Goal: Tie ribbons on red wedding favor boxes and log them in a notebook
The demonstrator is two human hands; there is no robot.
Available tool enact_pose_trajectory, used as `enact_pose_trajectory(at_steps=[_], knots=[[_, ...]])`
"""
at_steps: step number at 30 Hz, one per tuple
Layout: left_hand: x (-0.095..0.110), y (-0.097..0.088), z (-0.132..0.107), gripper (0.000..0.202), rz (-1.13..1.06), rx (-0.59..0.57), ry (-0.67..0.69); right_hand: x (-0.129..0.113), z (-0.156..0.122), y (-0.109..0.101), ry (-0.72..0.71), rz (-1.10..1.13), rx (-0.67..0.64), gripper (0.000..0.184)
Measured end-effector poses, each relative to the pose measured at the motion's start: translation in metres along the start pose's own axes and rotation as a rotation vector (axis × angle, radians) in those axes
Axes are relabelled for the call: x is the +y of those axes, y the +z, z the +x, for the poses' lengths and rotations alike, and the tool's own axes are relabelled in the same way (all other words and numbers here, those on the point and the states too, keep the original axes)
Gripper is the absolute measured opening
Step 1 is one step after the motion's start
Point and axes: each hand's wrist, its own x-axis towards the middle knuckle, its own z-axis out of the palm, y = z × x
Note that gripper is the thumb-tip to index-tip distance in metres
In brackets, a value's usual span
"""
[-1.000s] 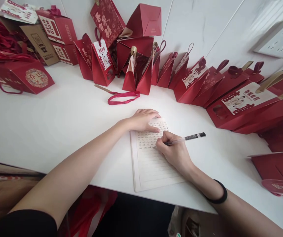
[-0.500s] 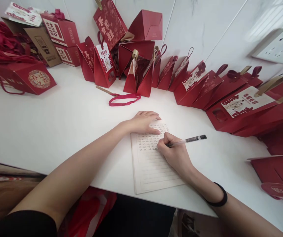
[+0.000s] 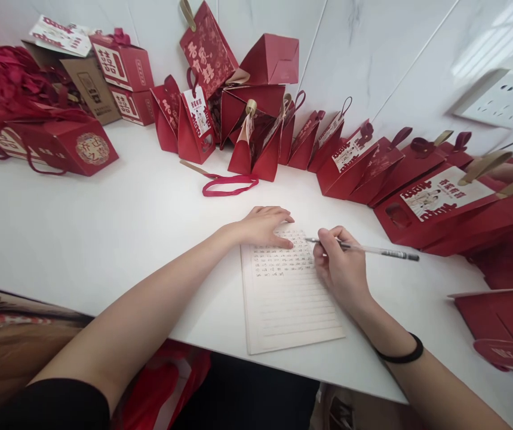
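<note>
Notepad (image 3: pixel 296 313), ruled, its upper lines filled with small handwriting, lies on the white table (image 3: pixel 149 245) close by the near edge, directly under and between the writer's two hands. The left hand (image 3: pixel 263 229) is spread over the top left part: its thumb lies across the written rows, while the other fingers, loosely extended and gripping nothing, reach past the top edge. The right hand (image 3: pixel 343 263) is at the right edge, thumb and fingers pinched around a slim pen (image 3: pixel 379 251). The tip points left at the end of the upper rows; from here I can't tell if it touches paper. A black wristband (image 3: pixel 406 357) circles that wrist. Farther back lies a red ribbon loop (image 3: pixel 214 192), and beyond it red gift boxes (image 3: pixel 341 182) line the table, curving round to the right.
</note>
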Motion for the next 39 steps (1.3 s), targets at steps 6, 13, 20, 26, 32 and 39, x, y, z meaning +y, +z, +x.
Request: enact_pose_trajectory(at_steps=[6,13,20,26,32,39], knots=[[0.002,-0.001,-0.003,0.063,-0.011,0.041,-0.02,0.017,0.04,-0.035,-0.631,-0.619,0.028,0.015],[0.001,-0.002,-0.012,0.059,-0.03,0.101,-0.014,0.026,0.055,-0.049,-0.825,-0.798,-0.135,0.035],[0.0,-0.003,-0.017,0.056,-0.005,0.116,0.003,0.024,0.063,-0.06,-0.772,-0.795,0.236,0.021],[0.003,-0.003,-0.019,0.059,0.004,0.099,-0.026,0.007,0.076,-0.102,-0.782,-0.863,0.816,0.028],[0.005,-0.003,-0.021,0.059,-0.005,0.11,-0.001,0.001,0.091,-0.127,-0.473,-0.888,0.928,0.041],[0.006,-0.003,-0.023,0.063,-0.037,0.109,0.0,0.013,0.084,-0.131,-0.273,-0.956,0.755,0.051]])
